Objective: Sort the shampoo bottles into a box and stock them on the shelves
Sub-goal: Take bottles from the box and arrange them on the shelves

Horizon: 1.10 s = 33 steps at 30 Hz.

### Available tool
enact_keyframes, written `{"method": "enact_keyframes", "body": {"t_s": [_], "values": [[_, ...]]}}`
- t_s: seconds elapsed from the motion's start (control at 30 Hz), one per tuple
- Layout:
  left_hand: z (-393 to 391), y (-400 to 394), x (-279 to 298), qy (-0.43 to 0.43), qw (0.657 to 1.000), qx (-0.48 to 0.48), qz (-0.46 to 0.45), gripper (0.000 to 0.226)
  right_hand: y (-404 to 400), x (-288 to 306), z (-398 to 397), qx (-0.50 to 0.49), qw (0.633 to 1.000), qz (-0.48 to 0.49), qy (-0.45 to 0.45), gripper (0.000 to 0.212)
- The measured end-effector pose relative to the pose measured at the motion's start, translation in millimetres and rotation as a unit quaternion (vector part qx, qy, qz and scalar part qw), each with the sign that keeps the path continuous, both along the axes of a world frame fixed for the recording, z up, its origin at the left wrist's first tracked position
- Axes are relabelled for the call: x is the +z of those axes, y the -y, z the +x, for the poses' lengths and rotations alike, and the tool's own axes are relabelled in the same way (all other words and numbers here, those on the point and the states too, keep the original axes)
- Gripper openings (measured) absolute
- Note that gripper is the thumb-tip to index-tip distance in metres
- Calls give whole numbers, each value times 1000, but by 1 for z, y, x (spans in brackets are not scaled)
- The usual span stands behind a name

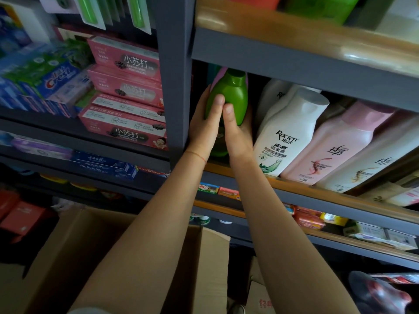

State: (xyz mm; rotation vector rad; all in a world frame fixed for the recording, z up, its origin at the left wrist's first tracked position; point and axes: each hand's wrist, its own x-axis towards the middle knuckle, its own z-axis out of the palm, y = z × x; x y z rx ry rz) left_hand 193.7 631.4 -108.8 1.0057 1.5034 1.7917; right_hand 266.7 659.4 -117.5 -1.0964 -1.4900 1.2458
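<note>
A green shampoo bottle (233, 96) stands at the left end of a wooden shelf (294, 184), close to the dark upright post. My left hand (204, 125) grips its left side and my right hand (238, 132) grips its right side, thumbs meeting on the front. To its right stand a white Raclen bottle (285, 134), a pink bottle (340, 143) and another white bottle (374, 164), all leaning. An open cardboard box (210, 257) sits on the floor below my forearms.
The dark metal post (176, 71) divides the shelving. Left of it are stacked pink toothpaste boxes (127, 87) and blue Crest packs (56, 80). The shelf board above (306, 48) hangs low over the bottles. Small soap packs (306, 218) fill the lower shelf.
</note>
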Motion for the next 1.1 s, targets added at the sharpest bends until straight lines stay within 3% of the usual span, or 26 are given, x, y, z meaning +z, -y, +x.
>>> {"method": "enact_keyframes", "body": {"t_s": [0.1, 0.23, 0.33, 0.67, 0.77, 0.93, 1.0, 1.1], "values": [[0, 1, 0, 5, 1000, -13, -2, 82, 1, 0, 2, -5, 1000, 2, 3, 83], [-2, -1, -1, 78, 996, -33, -17, 67, 0, 1, 2, -14, 1000, 14, 0, 103], [-3, -7, 2, 141, 990, 0, -6, 56, 1, 0, 3, -5, 1000, 16, -15, 91], [-4, -18, -2, 159, 987, -1, 11, 54, 0, -1, 0, -22, 999, 27, -33, 96], [-2, -14, -2, 148, 989, -4, 4, 69, -1, -1, -1, -28, 999, 29, -32, 93], [0, -6, -2, 43, 999, -2, 2, 129, -6, -3, 1, -20, 999, 38, -34, 64], [-1, -6, -3, 5, 1000, -14, 16, 134, -7, -4, 2, -19, 998, 38, -37, 47], [-4, -8, -7, -12, 999, -30, 21, 134, -8, -6, 3, -24, 998, 39, -31, 43]]}}
